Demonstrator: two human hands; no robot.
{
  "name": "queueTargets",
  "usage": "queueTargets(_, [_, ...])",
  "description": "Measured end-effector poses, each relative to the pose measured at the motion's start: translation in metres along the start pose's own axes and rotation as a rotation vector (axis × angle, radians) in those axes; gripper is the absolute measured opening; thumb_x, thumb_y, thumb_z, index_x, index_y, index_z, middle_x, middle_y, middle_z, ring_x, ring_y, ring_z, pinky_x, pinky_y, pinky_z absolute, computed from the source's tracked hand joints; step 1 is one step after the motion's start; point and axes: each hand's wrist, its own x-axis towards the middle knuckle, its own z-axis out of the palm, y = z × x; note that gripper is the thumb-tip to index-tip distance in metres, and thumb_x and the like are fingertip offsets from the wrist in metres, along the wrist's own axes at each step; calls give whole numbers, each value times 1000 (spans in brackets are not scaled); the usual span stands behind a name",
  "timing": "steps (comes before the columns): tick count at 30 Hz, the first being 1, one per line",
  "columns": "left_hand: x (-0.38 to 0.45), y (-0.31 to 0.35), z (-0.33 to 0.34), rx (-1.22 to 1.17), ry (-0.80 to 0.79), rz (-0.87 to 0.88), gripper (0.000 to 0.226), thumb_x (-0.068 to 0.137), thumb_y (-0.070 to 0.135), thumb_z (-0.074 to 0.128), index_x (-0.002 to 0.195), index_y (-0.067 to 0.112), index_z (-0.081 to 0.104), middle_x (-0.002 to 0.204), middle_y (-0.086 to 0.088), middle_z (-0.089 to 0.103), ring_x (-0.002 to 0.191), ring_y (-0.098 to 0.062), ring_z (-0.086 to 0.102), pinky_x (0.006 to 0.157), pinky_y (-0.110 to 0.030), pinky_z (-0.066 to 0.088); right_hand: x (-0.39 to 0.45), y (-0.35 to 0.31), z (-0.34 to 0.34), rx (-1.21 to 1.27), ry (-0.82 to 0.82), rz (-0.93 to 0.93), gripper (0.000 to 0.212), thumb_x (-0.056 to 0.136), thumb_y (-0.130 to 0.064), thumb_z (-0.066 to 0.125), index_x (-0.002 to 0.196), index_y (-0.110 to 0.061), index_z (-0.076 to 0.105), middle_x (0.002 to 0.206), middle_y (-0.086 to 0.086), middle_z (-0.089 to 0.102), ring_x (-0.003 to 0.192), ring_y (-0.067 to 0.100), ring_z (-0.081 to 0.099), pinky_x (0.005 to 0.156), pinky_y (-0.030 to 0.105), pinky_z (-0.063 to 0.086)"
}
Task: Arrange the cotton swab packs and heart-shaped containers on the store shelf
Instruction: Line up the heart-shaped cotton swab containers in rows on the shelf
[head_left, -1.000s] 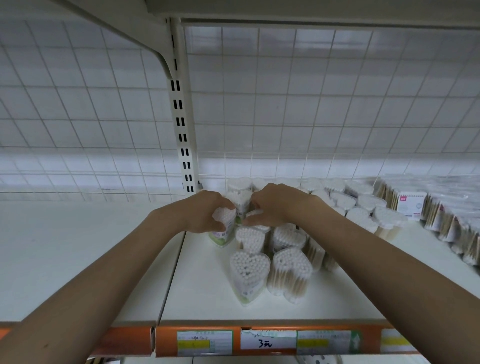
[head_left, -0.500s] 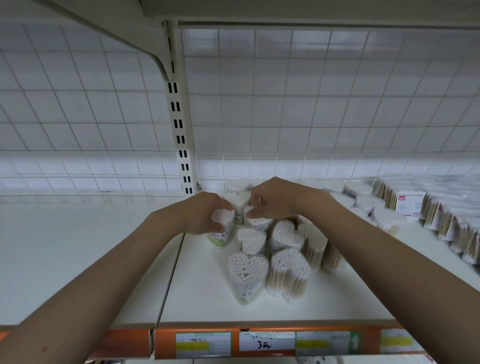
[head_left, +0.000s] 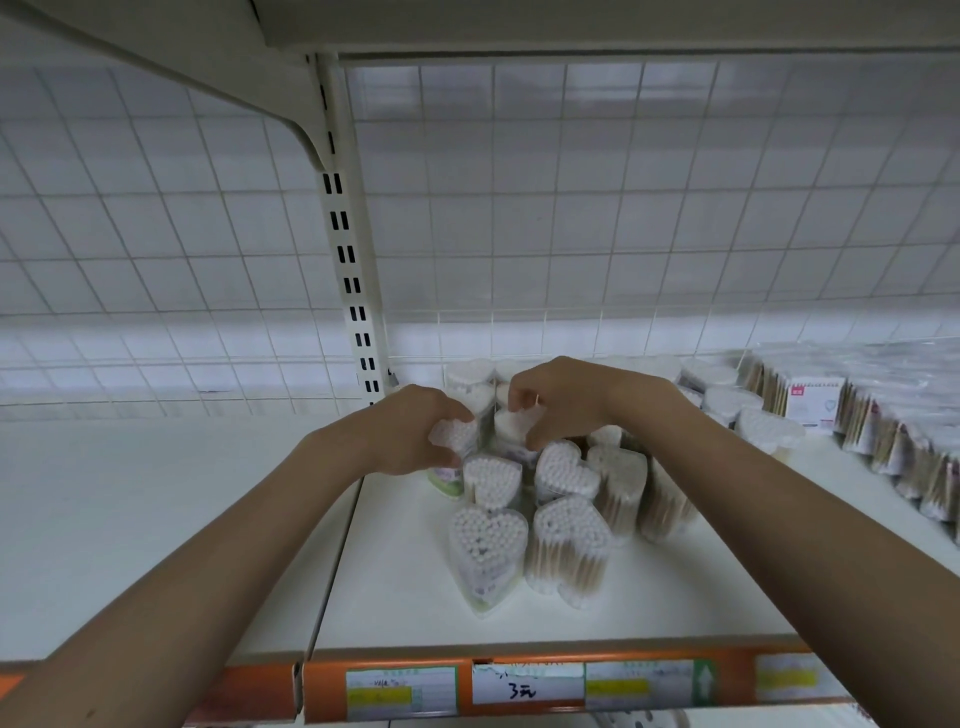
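— How far along are you with that shelf (head_left: 405, 587)?

— About midway, I'd judge. Along the back edge a row of heart-shaped containers (head_left: 727, 402) already stands upright and close together, and the cotton swab packs (head_left: 883, 441) lean in a line toward the right edge. What's left is the loose cluster near the shelf's left edge: several hearts stand close together there at odd angles, not yet in rows.

— What are your hands doing?

— My left hand (head_left: 410, 431) has its fingers and thumb curled round one heart container (head_left: 452, 436) at the cluster's back left. My right hand (head_left: 561, 400) pinches the next container (head_left: 511, 423) from above, fingertips on its top rim. The two containers sit just beside each other, and whether either is lifted off the shelf I cannot tell.

— What are they like to handle?

— Clear, hard plastic tubs by the look of them, heart-shaped on top, so they won't nest flush side to side. The nearest one (head_left: 488, 540) shows packed white cotton tips as a bumpy surface; its neighbour (head_left: 569, 545) shows pale wooden sticks through the wall. Likely light and easy to tip. The packs on the right are in soft, shiny film with a white label (head_left: 813, 405).
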Motion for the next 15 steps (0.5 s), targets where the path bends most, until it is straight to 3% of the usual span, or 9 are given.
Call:
queueTargets(6, [3,7,11,-12,32,61,51,83,24,68,132,21,52,133,-2,54,120,-18,49,98,-32,40,-1,3,8,26,-2,-10,44,76,-29,72,116,-22,54,114,-6,52,107,17,52,93,38,48])
queueTargets(11, [1,5,13,29,43,58,57,84,28,67,136,20,47,146,-1,36,132,-18,35,107,-28,32,-2,4,9,3,12,-20,42,78,-30,71,117,-21,58,111,-7,50,107,17,54,93,38,49])
queueTargets(15, [-1,-1,10,-2,95,52,47,82,22,70,126,14,57,134,-2,46,123,-17,44,98,-18,33,-3,3,11,17,40,-17,41,79,-33,71,115,-18,60,112,-3,53,104,17,53,92,36,48])
